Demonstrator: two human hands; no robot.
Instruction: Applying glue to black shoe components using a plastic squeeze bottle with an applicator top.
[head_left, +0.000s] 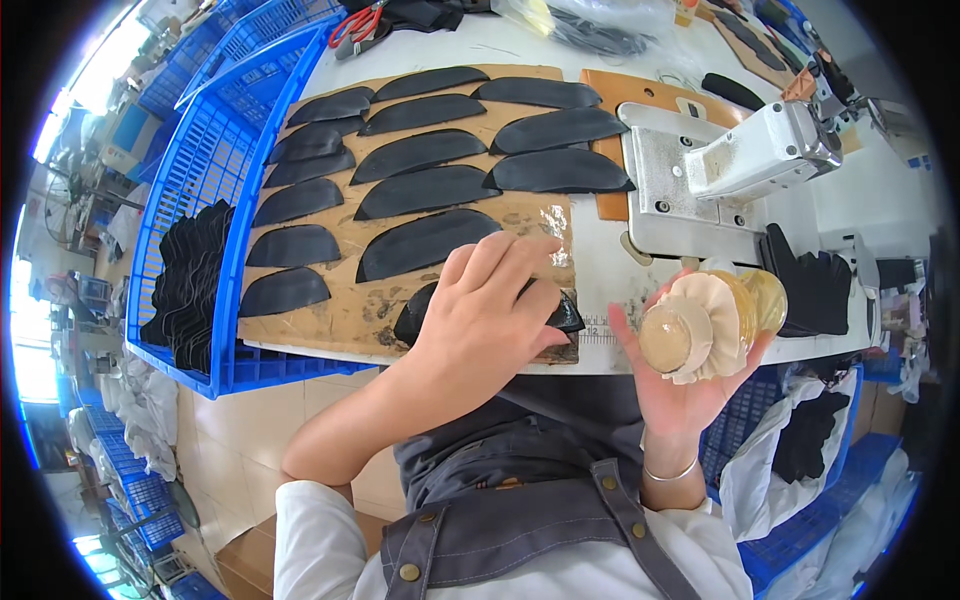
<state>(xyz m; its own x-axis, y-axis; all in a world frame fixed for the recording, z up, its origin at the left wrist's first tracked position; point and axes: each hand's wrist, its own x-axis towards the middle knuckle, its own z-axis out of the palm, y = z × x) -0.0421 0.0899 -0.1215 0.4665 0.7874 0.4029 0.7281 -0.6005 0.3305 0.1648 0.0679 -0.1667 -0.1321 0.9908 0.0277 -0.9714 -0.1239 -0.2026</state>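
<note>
My right hand is wrapped around a clear bottle of yellowish liquid, held tilted above the table's front edge. A gathered beige cloth cap covers its end, facing me. My left hand has its fingers curled over a black half-moon piece at the near edge of the cardboard, gripping it by its right part. That piece's tip looks glossy; its middle is hidden under my fingers. Several similar black pieces lie in columns on the brown cardboard sheet, some overlapping.
On the left stands a blue plastic basket holding stacked black pieces. A sewing machine occupies the table's right side, with black gloves or fabric beside it. Red-handled scissors lie at the back. A white-lined blue crate sits lower right.
</note>
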